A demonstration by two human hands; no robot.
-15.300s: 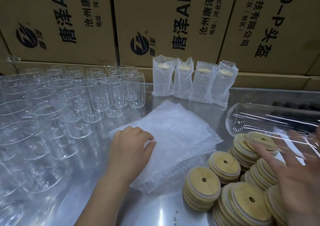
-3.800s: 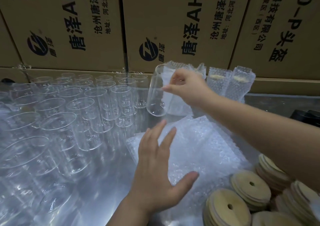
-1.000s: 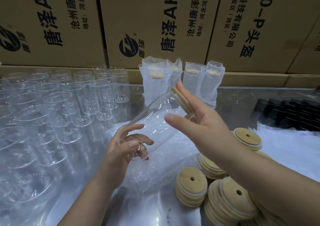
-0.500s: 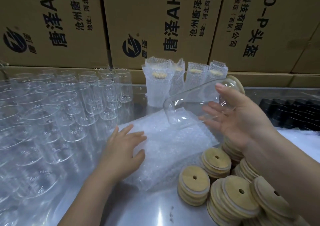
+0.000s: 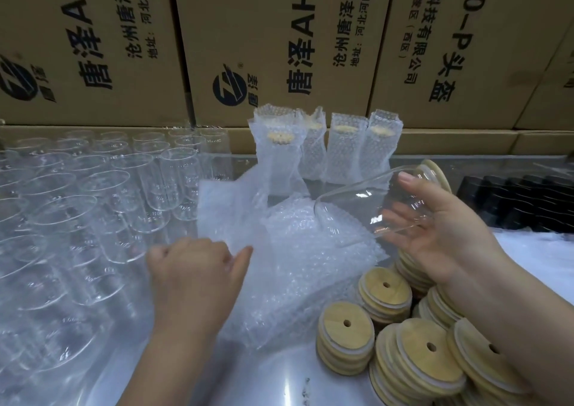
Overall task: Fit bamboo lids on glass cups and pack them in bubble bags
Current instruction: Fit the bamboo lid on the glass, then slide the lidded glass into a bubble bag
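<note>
My right hand (image 5: pixel 435 228) grips a clear glass cup (image 5: pixel 366 206) lying on its side in the air, a bamboo lid (image 5: pixel 438 172) fitted on its far end and its base pointing left. My left hand (image 5: pixel 198 269) pinches the top bubble bag (image 5: pixel 230 206) and lifts its edge off the stack of bubble bags (image 5: pixel 304 269). Stacks of bamboo lids (image 5: pixel 344 328) with centre holes lie at the lower right. Several packed cups in bubble bags (image 5: pixel 341 151) stand at the back.
Many empty glass cups (image 5: pixel 93 194) stand crowded on the left of the metal table (image 5: pixel 264 380). Cardboard boxes (image 5: pixel 279 42) form a wall behind. Black items (image 5: pixel 528 200) sit at the right edge, with white plastic (image 5: pixel 540 256) below them.
My left hand, flat on the stack half a second ago, now pinches one bag and raises its edge. My right hand holds the lidded cup in nearly the same place.
</note>
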